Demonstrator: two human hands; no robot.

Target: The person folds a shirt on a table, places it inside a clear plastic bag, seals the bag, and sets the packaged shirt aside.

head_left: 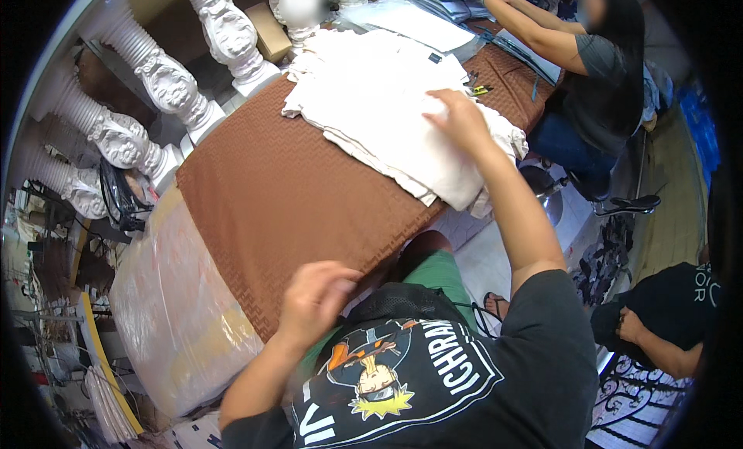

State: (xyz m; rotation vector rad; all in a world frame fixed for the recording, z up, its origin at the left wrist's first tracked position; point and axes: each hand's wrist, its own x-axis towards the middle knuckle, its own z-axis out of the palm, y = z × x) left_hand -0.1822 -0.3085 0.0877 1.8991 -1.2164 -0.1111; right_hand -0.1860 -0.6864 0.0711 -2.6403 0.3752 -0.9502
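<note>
Pale cream garments point(364, 85) lie in a layered, spread pile on a table with a brown patterned cloth point(263, 194). My right hand point(462, 124) is over the near right part of the pile, thumb and fingers apart, with nothing visible in it; whether it touches the fabric I cannot tell. Close to my body at the table's front edge, my left hand point(316, 298) is raised with loosely bent fingers apart and holds nothing that I can see. A small black tag point(435, 58) rests on the cloth pile. Beside it lies a small yellow-and-black tool point(481, 89).
At the far right a co-worker point(611, 85) handles folded blue garments point(449, 2). Another person point(658, 317) is at the lower right. White ornate balusters point(166, 78) stand along the left. A plastic-wrapped bundle point(174, 294) adjoins the table's left end.
</note>
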